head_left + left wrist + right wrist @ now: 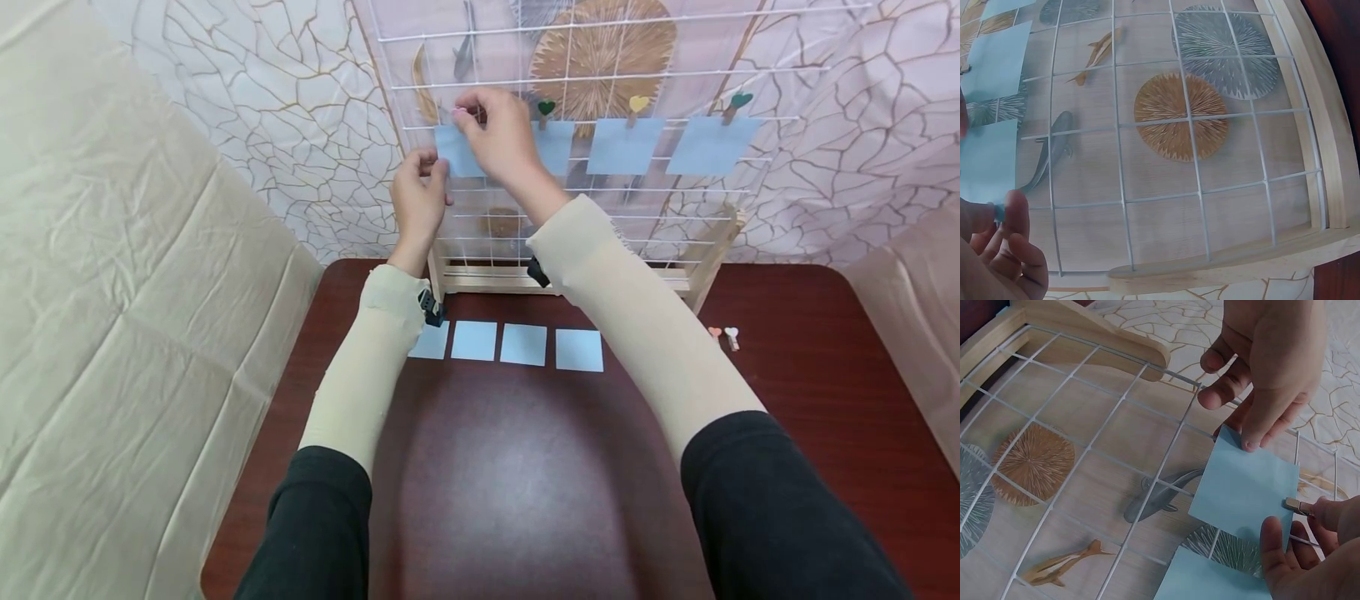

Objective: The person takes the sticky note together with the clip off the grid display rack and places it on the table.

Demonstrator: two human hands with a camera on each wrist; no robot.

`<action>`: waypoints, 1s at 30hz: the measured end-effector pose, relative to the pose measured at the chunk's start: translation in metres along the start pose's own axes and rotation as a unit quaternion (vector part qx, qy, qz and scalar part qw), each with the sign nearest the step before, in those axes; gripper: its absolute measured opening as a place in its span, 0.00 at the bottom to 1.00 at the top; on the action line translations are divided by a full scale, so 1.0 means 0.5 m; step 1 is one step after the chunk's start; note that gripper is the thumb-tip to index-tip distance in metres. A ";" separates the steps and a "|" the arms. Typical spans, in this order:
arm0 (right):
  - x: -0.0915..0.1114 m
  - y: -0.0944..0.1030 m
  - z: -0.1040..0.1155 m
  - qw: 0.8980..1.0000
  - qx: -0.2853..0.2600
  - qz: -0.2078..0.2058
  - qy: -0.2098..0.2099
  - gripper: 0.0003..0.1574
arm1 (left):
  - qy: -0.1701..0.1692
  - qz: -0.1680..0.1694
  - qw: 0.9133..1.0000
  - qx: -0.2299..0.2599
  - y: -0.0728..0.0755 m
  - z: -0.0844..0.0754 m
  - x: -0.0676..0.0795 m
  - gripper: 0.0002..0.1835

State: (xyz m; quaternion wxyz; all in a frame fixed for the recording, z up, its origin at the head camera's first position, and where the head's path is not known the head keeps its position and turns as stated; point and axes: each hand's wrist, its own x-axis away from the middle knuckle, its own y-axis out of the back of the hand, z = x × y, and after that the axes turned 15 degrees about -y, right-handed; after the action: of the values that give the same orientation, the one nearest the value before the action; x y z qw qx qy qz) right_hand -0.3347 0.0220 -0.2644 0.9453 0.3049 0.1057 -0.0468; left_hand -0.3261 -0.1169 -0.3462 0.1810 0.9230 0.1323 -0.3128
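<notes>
A light blue square paper (459, 152) lies against the white wire grid (480, 190) at its left end. My left hand (420, 196) pinches the paper's left edge between thumb and fingers, seen also in the left wrist view. The right hand (510, 140) holds a small wooden clothespin (1298, 506) by its end, with the clip's tip over the paper's top edge. The heart on that clip is mostly behind the fingers. Farther right, more blue papers (625, 147) hang in a row under clips topped with green and yellow hearts.
A wooden stand (708, 258) carries the grid on the dark red table (810, 400). Several blue papers (474, 341) lie in a row before it. Two heart clips (732, 337) lie to the right, close to the right sleeve. A patterned cloth (285, 108) hangs behind.
</notes>
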 end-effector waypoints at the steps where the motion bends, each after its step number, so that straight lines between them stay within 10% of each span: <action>1: -0.001 -0.002 0.001 1.000 -0.002 0.000 0.001 0.15 | 0.003 0.000 1.000 -0.001 0.001 -0.001 -0.002 0.11; 30: 0.003 -0.015 -0.005 0.998 -0.040 -0.036 0.029 0.13 | 0.016 0.013 1.000 0.001 0.010 -0.008 -0.006 0.10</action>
State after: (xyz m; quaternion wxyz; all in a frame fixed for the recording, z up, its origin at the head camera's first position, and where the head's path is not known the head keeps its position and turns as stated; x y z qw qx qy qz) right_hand -0.3349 0.0173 -0.2708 0.9511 0.2639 0.1457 -0.0677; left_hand -0.3243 -0.1204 -0.3403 0.1817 0.9298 0.1229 -0.2956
